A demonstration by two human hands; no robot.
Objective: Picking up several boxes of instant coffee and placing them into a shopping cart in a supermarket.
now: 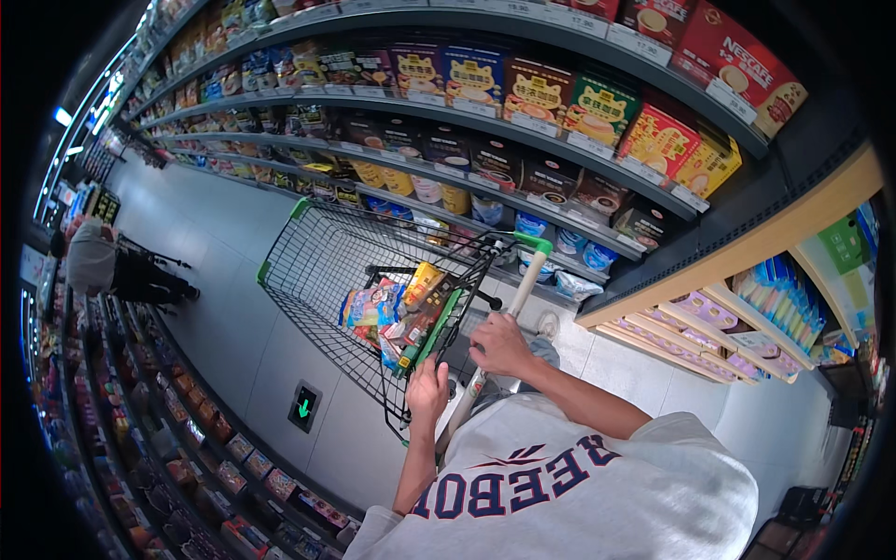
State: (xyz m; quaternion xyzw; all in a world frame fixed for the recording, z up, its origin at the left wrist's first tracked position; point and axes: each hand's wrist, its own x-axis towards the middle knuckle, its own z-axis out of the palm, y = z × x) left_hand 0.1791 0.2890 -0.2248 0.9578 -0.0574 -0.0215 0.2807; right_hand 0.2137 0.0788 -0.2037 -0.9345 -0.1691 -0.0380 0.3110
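A wire shopping cart (308, 273) with green corner pieces stands before me. My right hand (502, 344) is curled over its pale handle bar (528, 283). Left of it, my left hand (427, 388) has its fingers stretched out beside the green flap (437, 329) at the near end of the basket, with nothing seen in it. Heaped in the basket are a blue and pink snack bag (371, 306), a yellow packet (422, 281) and a dark red box (420, 325). Other packets lie partly hidden beneath them.
Shelves (420, 105) of boxed coffee drinks and tins run along the right side of the aisle. Lower shelves (210, 455) with packaged goods line the left. A person (105, 262) stands ahead at left. A wooden-edged display (700, 329) is at right. A green arrow sign (305, 406) is set in the floor.
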